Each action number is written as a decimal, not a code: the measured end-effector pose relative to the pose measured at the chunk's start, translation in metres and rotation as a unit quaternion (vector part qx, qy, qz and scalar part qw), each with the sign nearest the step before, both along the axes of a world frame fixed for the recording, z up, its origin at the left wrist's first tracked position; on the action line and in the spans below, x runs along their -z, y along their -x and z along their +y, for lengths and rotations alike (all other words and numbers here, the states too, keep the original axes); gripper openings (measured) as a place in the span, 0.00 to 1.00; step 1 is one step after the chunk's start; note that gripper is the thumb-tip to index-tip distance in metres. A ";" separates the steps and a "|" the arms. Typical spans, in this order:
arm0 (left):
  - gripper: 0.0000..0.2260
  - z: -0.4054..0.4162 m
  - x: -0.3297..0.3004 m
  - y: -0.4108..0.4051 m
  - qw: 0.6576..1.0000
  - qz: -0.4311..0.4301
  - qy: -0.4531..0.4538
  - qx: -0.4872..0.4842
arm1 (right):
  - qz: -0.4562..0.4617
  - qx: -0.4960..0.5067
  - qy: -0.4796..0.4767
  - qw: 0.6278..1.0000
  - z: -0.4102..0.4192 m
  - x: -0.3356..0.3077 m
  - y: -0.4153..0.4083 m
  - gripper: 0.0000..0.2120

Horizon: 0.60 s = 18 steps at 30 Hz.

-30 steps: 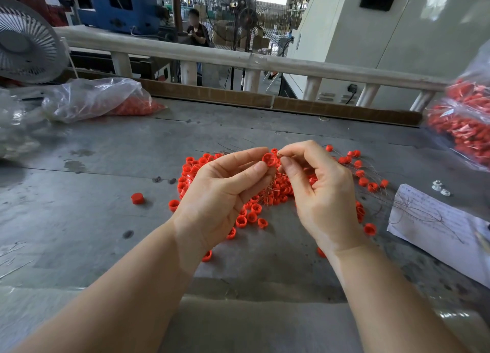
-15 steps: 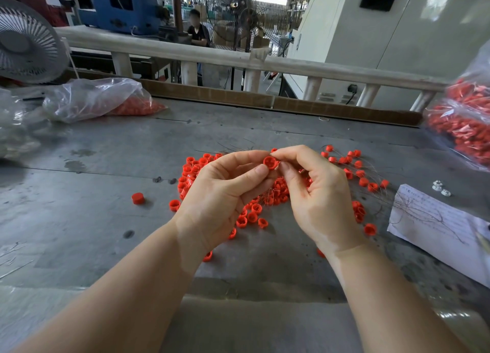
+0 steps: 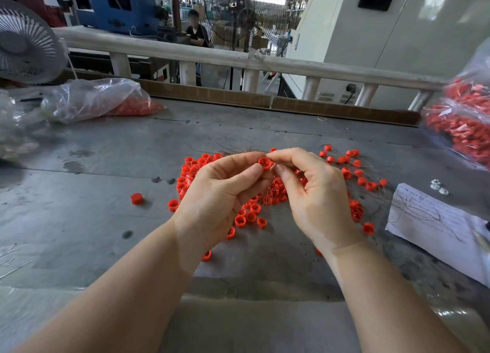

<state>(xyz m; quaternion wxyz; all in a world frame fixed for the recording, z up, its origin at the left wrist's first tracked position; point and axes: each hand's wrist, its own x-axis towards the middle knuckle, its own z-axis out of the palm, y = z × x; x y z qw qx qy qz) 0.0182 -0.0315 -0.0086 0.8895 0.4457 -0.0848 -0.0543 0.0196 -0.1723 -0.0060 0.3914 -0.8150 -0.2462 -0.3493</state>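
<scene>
Red cap (image 3: 265,163), one, pinched between left hand (image 3: 220,193) and right hand (image 3: 316,193); dozens of loose caps (image 3: 250,216) on table (image 3: 106,220); two cap-filled bags (image 3: 466,129).

Your view is bright and evenly lit by soft daylight from the hall beyond the railing (image 3: 331,70). The table (image 3: 106,206) carries a dull sheen and only faint shadows. The red cap (image 3: 265,163) at centre is sharp. The bag (image 3: 461,129) at the right edge is smeared, and the railing bows from lens distortion.

Left hand (image 3: 220,193) and right hand (image 3: 315,193) on one red cap (image 3: 266,163), above loose caps (image 3: 246,216) on the grey table (image 3: 106,193)
</scene>
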 end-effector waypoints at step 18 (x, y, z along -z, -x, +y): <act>0.08 0.000 0.000 -0.001 1.000 0.013 0.024 -0.007 | 0.055 -0.001 -0.031 0.998 0.001 -0.002 0.001 0.02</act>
